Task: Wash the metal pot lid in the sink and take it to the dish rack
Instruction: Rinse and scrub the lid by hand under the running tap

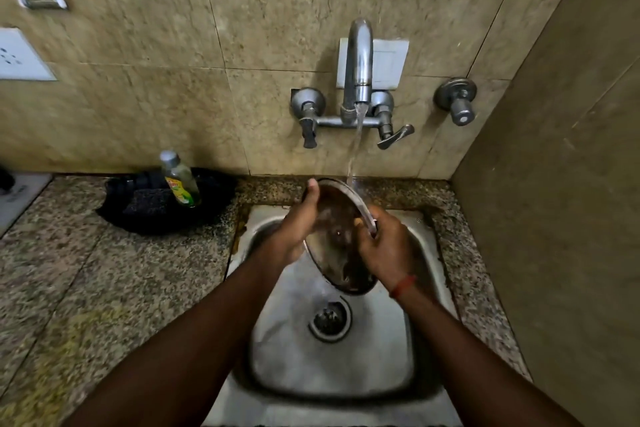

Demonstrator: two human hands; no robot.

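Steel of the sink (398,340) lay nearest. Above it, both hands held the metal pot lid (336,218) tilted on edge. The left hand (298,222) curled round its left rim, thumb at the top, and the right hand (384,246) gripped the right rim. Thin, stiff and wet, it looked light but slippery, so the rim seemed the safest hold. Beyond, the stream (356,142) from the tap (360,55) struck its upper edge.

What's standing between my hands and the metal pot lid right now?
Nothing visible. The left hand and right hand hold the round metal pot lid by its opposite edges, tilted over the steel sink under the tap's running water. No dish rack is in view.
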